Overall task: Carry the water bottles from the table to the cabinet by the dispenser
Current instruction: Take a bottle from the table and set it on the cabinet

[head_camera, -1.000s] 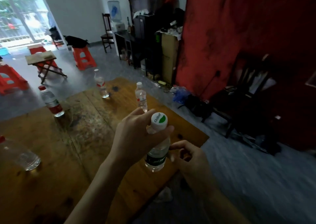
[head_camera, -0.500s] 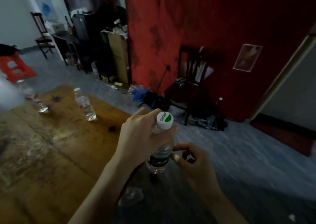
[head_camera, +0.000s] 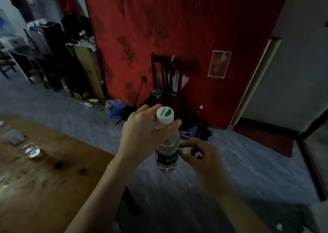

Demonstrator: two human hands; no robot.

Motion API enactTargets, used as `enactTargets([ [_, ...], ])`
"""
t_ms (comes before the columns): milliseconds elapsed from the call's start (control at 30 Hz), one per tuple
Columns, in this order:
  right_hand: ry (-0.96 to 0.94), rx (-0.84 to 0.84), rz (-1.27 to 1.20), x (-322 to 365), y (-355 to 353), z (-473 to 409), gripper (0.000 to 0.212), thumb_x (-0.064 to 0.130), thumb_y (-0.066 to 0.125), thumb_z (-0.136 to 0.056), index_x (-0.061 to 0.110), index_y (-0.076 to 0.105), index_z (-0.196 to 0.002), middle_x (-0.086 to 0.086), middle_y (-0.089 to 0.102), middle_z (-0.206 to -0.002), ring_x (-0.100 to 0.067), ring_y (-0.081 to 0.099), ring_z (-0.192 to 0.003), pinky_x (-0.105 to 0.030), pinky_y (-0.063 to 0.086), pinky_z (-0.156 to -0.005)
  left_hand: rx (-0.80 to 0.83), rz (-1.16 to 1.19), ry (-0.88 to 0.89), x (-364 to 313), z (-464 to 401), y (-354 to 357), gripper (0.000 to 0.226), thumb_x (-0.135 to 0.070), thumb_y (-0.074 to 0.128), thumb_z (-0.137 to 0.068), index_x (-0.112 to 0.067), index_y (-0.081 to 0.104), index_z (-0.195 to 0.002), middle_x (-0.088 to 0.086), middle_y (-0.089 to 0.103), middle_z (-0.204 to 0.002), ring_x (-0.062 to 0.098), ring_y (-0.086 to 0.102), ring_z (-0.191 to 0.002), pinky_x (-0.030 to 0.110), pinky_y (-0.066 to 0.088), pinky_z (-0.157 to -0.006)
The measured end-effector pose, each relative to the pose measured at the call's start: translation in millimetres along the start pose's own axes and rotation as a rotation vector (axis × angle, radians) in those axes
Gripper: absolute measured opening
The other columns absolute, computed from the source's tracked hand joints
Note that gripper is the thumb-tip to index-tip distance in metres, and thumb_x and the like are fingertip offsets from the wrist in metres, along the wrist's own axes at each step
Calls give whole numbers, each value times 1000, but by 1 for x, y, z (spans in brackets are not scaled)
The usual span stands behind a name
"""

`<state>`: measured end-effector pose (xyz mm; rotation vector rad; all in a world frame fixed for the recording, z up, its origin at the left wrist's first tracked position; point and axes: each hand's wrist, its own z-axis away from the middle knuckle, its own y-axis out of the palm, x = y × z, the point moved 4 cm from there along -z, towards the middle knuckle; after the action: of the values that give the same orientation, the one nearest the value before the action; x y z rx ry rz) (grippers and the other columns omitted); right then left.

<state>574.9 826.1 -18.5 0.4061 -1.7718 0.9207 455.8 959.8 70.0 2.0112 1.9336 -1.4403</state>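
Observation:
A clear water bottle (head_camera: 167, 154) with a white and green cap hangs upright over the floor, past the table's corner. My left hand (head_camera: 143, 135) grips it around the neck just under the cap. Beside the bottle's lower half hovers my right hand (head_camera: 200, 155), fingers curled and apart, holding nothing; I cannot tell whether a fingertip touches the bottle. Another clear bottle (head_camera: 26, 144) stands blurred on the wooden table (head_camera: 44, 188) at the left. A dark cabinet (head_camera: 32, 60) stands far off at the upper left.
A red wall (head_camera: 177, 28) fills the middle, with a dark wooden chair (head_camera: 165, 83) against it and bags on the floor at its foot. A cardboard box (head_camera: 88, 69) and clutter line the left wall. Grey floor stretches ahead; a doorway opens at the right.
The view has swung to the right, so most of the table and its bottles slid out of frame to the left. The held bottle now hangs over the floor instead of the table.

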Motion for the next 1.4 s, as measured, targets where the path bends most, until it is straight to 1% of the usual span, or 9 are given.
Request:
enactTargets([
  [133, -8, 23, -33, -6, -11, -31, 11, 30, 76, -85, 38, 70, -90, 2, 66, -74, -9, 61, -67, -21, 50, -60, -1, -3, -17, 6, -28, 21, 30, -63, 60, -77, -34, 57, -70, -9, 55, -65, 9, 53, -62, 28, 43, -54],
  [267, 1, 28, -64, -17, -6, -71, 12, 28, 76, -85, 38, 69, -87, 12, 65, -69, -1, 57, -61, -14, 47, -59, -9, -47, -27, 23, -59, 39, 31, -63, 61, -77, -34, 55, -69, -9, 55, -64, 9, 54, -63, 30, 45, -54],
  [600, 10, 108, -151, -27, 39, -214, 9, 22, 77, -84, 28, 72, -88, 8, 72, -83, -19, 66, -78, -30, 54, -70, -45, -76, -63, 115, -160, 58, 33, -65, 61, -76, -33, 53, -69, -9, 52, -65, 9, 50, -59, 20, 34, -55],
  [767, -35, 148, -152, -15, 67, -306, 9, 18, 76, -85, 25, 73, -87, -4, 70, -74, -32, 63, -68, -42, 54, -63, -108, -88, -77, 165, -228, 53, 31, -64, 62, -75, -32, 60, -72, -10, 52, -65, 7, 51, -62, 22, 36, -54],
  [900, -50, 177, -163, -4, 85, -366, 10, 12, 76, -86, 22, 74, -87, 5, 71, -73, -6, 62, -63, -23, 53, -63, -134, -110, -74, 197, -277, 48, 35, -64, 60, -76, -29, 63, -73, -9, 57, -65, 7, 54, -65, 29, 44, -53],
  [1033, -58, 187, -184, 1, 105, -412, 12, 10, 76, -86, 22, 75, -86, -3, 74, -79, -22, 70, -76, -37, 58, -70, -151, -123, -88, 225, -312, 44, 37, -62, 60, -79, -26, 63, -73, -8, 60, -65, 10, 57, -67, 39, 50, -58],
  [1200, -84, 252, -229, 4, 132, -467, 10, 8, 75, -86, 17, 75, -89, -6, 75, -80, -26, 69, -74, -36, 58, -69, -202, -185, -107, 259, -349, 41, 37, -62, 60, -80, -26, 60, -70, -9, 57, -62, 8, 57, -65, 38, 49, -55],
  [1300, -126, 299, -266, 4, 149, -508, 10, 6, 75, -86, 16, 76, -88, -4, 75, -80, -18, 68, -70, -31, 57, -69, -249, -236, -124, 280, -373, 39, 34, -58, 62, -82, -29, 54, -66, -13, 52, -57, 7, 53, -61, 25, 39, -52],
  [1400, -159, 356, -295, 3, 169, -553, 12, 6, 76, -85, 17, 75, -86, -3, 75, -75, -12, 62, -64, -31, 54, -65, -289, -261, -160, 306, -401, 41, 35, -55, 65, -82, -26, 55, -65, -11, 52, -56, 8, 54, -60, 25, 38, -53],
])
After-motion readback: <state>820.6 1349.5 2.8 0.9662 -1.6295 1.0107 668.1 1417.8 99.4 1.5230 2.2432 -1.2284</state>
